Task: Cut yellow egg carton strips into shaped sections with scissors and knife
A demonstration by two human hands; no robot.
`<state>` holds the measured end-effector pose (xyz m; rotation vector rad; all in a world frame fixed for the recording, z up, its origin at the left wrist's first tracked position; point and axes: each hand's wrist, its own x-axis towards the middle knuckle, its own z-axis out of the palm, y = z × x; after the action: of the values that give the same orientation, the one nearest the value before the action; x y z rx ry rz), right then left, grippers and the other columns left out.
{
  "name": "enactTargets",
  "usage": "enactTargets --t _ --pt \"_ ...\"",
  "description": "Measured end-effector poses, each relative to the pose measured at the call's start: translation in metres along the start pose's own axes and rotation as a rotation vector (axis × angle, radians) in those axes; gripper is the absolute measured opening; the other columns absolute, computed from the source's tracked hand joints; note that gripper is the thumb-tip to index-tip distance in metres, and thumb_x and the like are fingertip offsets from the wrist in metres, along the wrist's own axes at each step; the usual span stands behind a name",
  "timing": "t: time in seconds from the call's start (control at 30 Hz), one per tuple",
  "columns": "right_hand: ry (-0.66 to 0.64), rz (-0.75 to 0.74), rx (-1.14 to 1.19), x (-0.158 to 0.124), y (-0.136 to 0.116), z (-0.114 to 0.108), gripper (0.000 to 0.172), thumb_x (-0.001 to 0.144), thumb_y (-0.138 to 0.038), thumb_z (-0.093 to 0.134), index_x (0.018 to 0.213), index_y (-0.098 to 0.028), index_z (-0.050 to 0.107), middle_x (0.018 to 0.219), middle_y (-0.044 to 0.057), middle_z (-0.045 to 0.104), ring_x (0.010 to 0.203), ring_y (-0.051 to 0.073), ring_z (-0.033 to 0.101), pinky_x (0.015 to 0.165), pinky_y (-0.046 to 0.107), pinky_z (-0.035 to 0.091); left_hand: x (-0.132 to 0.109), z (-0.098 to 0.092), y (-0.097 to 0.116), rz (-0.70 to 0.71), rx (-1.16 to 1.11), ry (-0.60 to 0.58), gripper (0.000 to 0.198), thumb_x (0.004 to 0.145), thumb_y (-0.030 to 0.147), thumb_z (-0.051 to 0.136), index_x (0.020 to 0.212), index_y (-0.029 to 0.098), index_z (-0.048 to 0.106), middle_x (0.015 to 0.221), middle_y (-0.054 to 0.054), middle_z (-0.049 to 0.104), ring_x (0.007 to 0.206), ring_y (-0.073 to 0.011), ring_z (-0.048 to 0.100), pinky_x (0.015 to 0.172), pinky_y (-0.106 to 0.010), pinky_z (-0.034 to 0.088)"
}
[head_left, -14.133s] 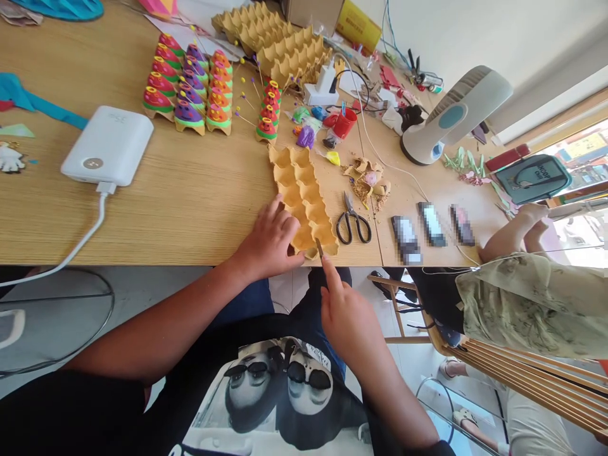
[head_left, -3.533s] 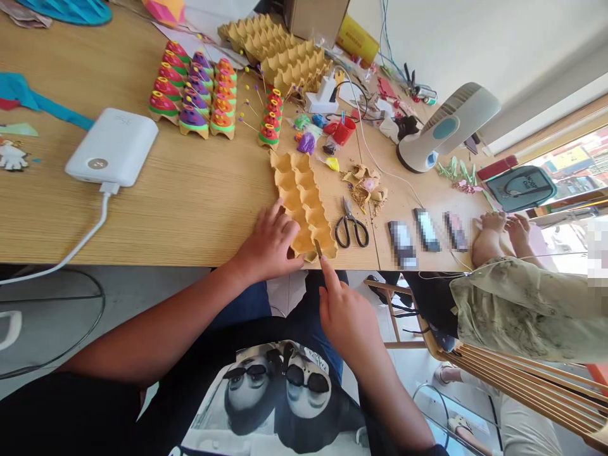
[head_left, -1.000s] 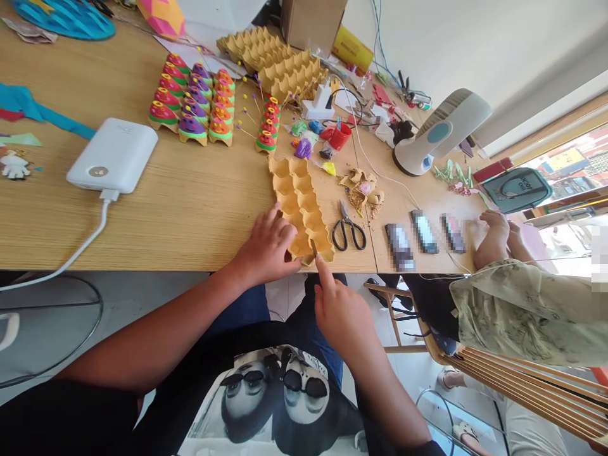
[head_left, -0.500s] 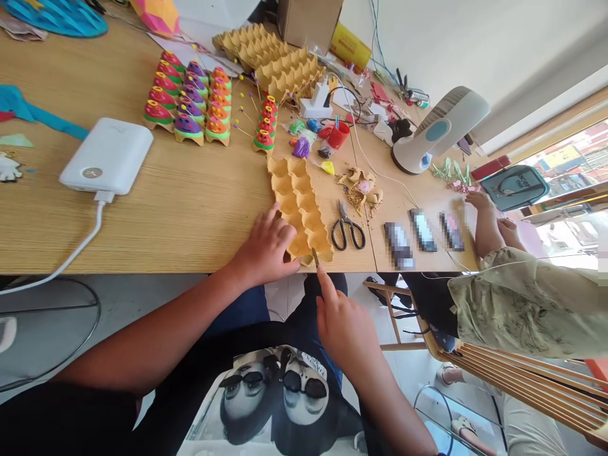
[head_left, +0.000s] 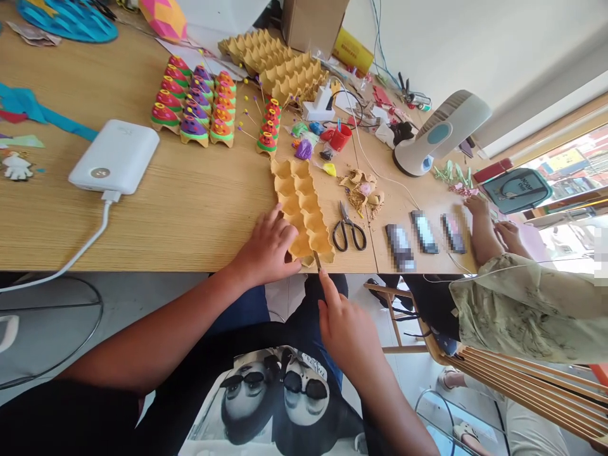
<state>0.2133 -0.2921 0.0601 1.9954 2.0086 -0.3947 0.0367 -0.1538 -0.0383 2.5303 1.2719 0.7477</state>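
A strip of yellow egg carton (head_left: 304,201), two rows of cups wide, lies cup side up at the table's front edge. My left hand (head_left: 272,246) holds its near left side, with the fingers on the cups and the thumb by the near rim. In my right hand (head_left: 349,323) is a knife (head_left: 317,259), its handle hidden inside the closed fingers and the index finger stretched along it. The thin blade touches the carton's near end, between the two rows. Black-handled scissors (head_left: 349,231) lie just right of the carton.
Painted egg-carton pieces (head_left: 194,104) stand at the back left, and uncut egg trays (head_left: 289,69) behind. A white power bank (head_left: 116,155) with a cable lies left. Carton scraps (head_left: 363,190), phones (head_left: 424,231) and a fan (head_left: 439,130) are right. Another person's hands (head_left: 479,209) rest far right.
The view has shifted slightly, so the table things appear a little further right. Both hands keep their places on the carton and knife, and the blade stays at the near end.
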Motion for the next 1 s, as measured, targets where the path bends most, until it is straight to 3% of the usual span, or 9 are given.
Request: enactTargets --t 0.23,0.37,0.53,0.83,1.0 --pt "0.007 0.01 -0.019 0.022 -0.01 -0.013 0.064 0.109 -0.024 0.042 0.17 -0.021 0.023 0.105 0.008 0.079 0.087 0.024 0.077 0.064 0.028 0.05 0.0 0.001 -0.001 0.0 -0.004 0.004 0.038 0.084 0.044 0.07 0.11 0.02 0.058 0.123 -0.019 0.062 0.157 -0.0482 0.027 0.125 -0.066 0.03" --pt "-0.026 0.016 -0.044 0.014 -0.01 -0.012 0.067 0.109 -0.024 0.041 0.171 -0.022 0.019 0.104 0.008 0.078 0.084 0.023 0.077 0.063 0.028 0.05 -0.001 0.001 0.002 -0.029 -0.005 0.008 0.04 0.085 0.045 0.07 0.113 0.019 0.058 0.126 -0.019 0.061 0.158 -0.0476 0.026 0.125 -0.068 0.027" --pt "-0.06 0.019 -0.009 -0.007 -0.003 -0.008 0.064 0.108 -0.02 0.04 0.17 -0.023 0.024 0.106 0.008 0.079 0.086 0.022 0.077 0.064 0.026 0.05 -0.001 0.0 0.001 -0.016 -0.006 -0.003 0.038 0.084 0.043 0.071 0.111 0.021 0.056 0.125 -0.018 0.06 0.159 -0.047 0.025 0.126 -0.066 0.027" --pt "-0.012 0.014 -0.012 0.021 -0.009 -0.016 0.063 0.109 -0.025 0.041 0.17 -0.022 0.024 0.106 0.008 0.079 0.088 0.023 0.077 0.066 0.028 0.052 0.001 -0.001 0.002 -0.02 -0.018 -0.015 0.039 0.086 0.048 0.069 0.111 0.021 0.056 0.126 -0.018 0.06 0.159 -0.047 0.023 0.126 -0.067 0.026" --pt "-0.006 -0.006 0.007 0.007 -0.001 -0.007 0.065 0.108 -0.022 0.041 0.17 -0.021 0.023 0.107 0.009 0.079 0.085 0.022 0.078 0.066 0.028 0.053 0.0 -0.003 0.004 -0.034 -0.016 -0.015 0.037 0.085 0.043 0.069 0.111 0.021 0.056 0.124 -0.019 0.062 0.157 -0.0474 0.026 0.125 -0.069 0.026"
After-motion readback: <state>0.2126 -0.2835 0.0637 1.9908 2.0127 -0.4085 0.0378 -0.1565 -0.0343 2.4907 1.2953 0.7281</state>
